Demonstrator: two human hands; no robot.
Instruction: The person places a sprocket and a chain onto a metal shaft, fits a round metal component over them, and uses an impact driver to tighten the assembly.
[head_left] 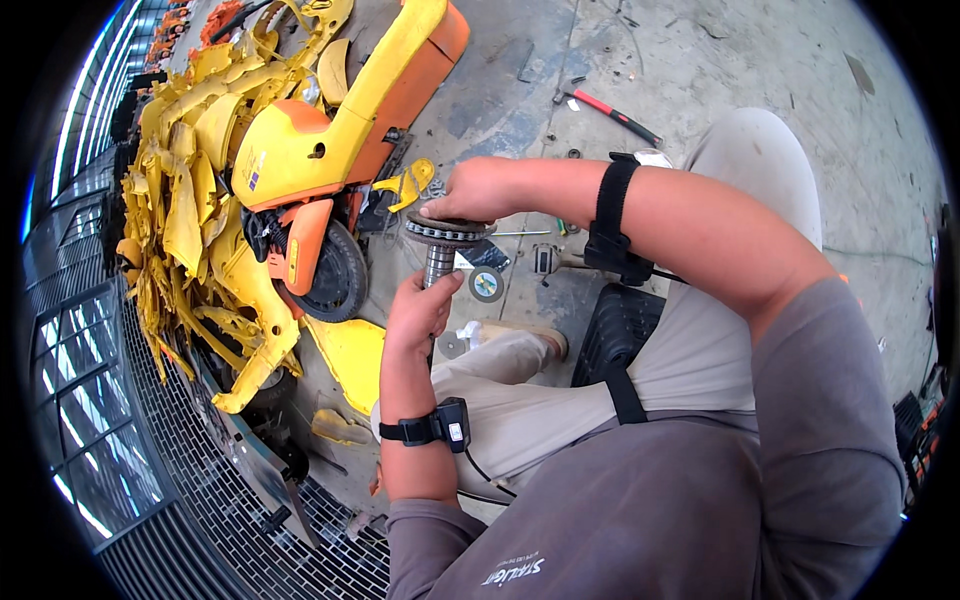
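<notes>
My left hand (420,305) is closed around a ribbed metal shaft (438,262) that stands upright beneath a round metal ring with rollers or balls around its rim (450,232). My right hand (480,190) rests on the top of that ring, its fingers curled over the near-left part; the fingertips are partly hidden. Just beyond it on the floor lie a yellow plastic bracket (408,182) and, below the ring, a small round disc (486,283) on a dark flat piece. A metal tool (545,258) lies to the right of these.
A yellow and orange scooter body (340,140) with a wheel (335,280) stands at left before a heap of broken yellow panels (185,180). A red-handled hammer (610,112) lies on the concrete floor (720,50). A loose yellow panel (345,360) lies beside my left arm.
</notes>
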